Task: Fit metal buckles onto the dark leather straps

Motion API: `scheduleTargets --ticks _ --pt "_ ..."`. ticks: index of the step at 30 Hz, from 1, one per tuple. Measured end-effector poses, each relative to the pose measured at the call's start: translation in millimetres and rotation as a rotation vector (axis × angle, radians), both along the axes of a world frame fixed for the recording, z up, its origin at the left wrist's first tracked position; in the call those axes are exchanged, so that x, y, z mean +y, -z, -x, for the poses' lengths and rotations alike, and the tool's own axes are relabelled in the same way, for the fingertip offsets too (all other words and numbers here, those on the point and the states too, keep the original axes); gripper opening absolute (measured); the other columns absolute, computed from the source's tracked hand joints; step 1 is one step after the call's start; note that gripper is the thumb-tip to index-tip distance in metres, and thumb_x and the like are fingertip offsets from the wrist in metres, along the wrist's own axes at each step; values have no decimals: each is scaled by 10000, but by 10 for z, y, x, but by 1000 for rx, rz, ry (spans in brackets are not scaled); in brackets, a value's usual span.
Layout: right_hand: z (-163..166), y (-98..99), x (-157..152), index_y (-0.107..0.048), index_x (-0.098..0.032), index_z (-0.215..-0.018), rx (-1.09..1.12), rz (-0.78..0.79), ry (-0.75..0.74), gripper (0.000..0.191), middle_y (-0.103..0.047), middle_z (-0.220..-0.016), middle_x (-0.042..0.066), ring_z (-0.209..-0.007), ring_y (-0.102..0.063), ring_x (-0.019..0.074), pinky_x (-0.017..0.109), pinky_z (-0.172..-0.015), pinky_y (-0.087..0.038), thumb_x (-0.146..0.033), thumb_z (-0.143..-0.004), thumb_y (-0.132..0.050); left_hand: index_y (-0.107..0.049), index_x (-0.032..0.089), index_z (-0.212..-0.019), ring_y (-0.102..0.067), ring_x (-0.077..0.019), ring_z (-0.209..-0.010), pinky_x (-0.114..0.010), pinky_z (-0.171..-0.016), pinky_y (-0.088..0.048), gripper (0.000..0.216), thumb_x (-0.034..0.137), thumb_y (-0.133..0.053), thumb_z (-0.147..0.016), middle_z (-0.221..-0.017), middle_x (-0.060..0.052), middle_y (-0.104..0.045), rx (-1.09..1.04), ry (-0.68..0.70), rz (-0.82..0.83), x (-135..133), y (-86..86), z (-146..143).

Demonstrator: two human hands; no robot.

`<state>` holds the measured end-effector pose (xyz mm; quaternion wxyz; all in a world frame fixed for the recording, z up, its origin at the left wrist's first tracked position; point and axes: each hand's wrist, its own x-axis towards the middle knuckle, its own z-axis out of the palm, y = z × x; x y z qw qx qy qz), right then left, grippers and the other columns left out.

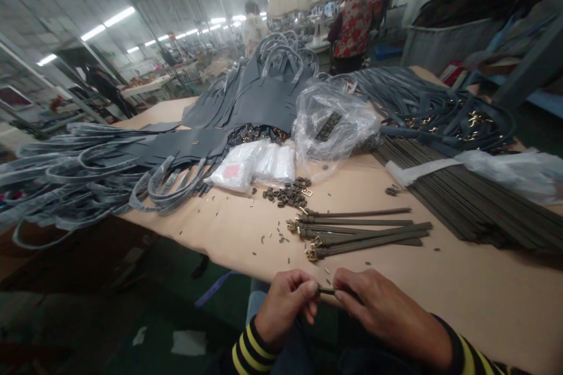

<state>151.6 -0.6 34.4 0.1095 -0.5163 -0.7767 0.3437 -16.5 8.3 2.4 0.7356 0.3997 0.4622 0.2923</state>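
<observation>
At the near table edge, my left hand pinches one end of a short dark strap. My right hand is closed on the same strap a little to the right, and most of the strap is hidden by my fingers. Just beyond my hands lie several dark olive straps with gold buckles, their buckle ends to the left. Behind them is a small heap of dark strap loops with a loose gold buckle frame beside it. Small dark scraps are scattered to the left.
A bundle of long olive straps lies at the right. White plastic packets and a clear bag sit mid-table. Grey bag panels with wrapped handles are piled behind. Farther back, a person in a red patterned vest stands.
</observation>
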Motion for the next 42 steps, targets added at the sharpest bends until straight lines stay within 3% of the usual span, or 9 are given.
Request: scheduleTargets --ticks 5,8,11,14,19,23,29,35,42 --pt "29 73 -4 -484 -182 -733 178 50 22 145 -597 -633 22 -597 -552 156 244 -554 -360 -174 -810 -362 -501 115 -710 -455 -48 -355 -161 -347 -365 414 504 -605 -617 -507 28 -532 47 0 -14 -51 43 -129" --pt "36 124 -9 -448 -176 -906 431 156 88 123 -594 -623 -13 -599 -560 133 230 -599 -391 -201 -832 -353 -454 141 -754 -422 -38 -333 -140 -319 -318 404 517 -561 -654 -476 64 -494 92 -107 -88 -55 70 -167" --pt "39 160 -19 -408 -171 -1036 527 246 88 221 -605 -635 -24 -620 -568 134 235 -633 -404 -202 -818 -391 -408 160 -698 -358 -22 -302 -128 -299 -250 376 515 -530 -682 -439 81 -455 133 -57 -112 -53 82 -190" --pt "45 181 -13 -490 -171 -846 507 250 90 95 -614 -704 8 -650 -561 141 229 -617 -401 -227 -800 -429 -423 150 -687 -360 -28 -317 -139 -317 -254 370 508 -516 -695 -438 64 -460 180 37 -130 -20 62 -224" --pt "-50 138 67 -482 -180 -699 470 241 75 236 -524 -566 -36 -532 -506 106 212 -569 -376 -286 -857 -342 -395 161 -662 -334 -31 -330 -154 -348 -258 363 510 -475 -720 -428 77 -413 241 4 -233 146 -15 -231" --pt "-238 114 195 -454 -173 -565 468 245 123 345 -483 -536 -27 -536 -483 104 212 -545 -364 -317 -853 -328 -396 175 -667 -387 -61 -382 -183 -403 -328 279 425 -414 -788 -459 66 -421 330 42 -362 398 -152 -197" --pt "-448 323 450 -464 -164 -713 775 457 349 336 -383 -464 -86 -329 -275 36 151 -315 -252 -478 -794 -375 -520 131 -932 -491 -170 -885 -298 -786 -408 213 132 -329 -838 -926 -95 -554 1110 359 -1118 1205 -343 -356" --pt "-486 425 532 -459 -162 -813 1005 544 432 336 -479 -626 -49 -350 -300 7 118 -285 -277 -487 -730 -479 -550 122 -740 -491 -199 -861 -342 -777 -413 169 43 -403 -769 -826 -95 -550 1184 648 -1132 1952 -182 -556" --pt "-480 377 508 -460 -149 -819 1012 554 407 341 -492 -614 -46 -338 -309 5 119 -276 -270 -480 -738 -476 -550 110 -856 -531 -161 -814 -358 -769 -417 137 97 -421 -814 -832 -50 -555 1167 673 -1038 2012 -200 -578"
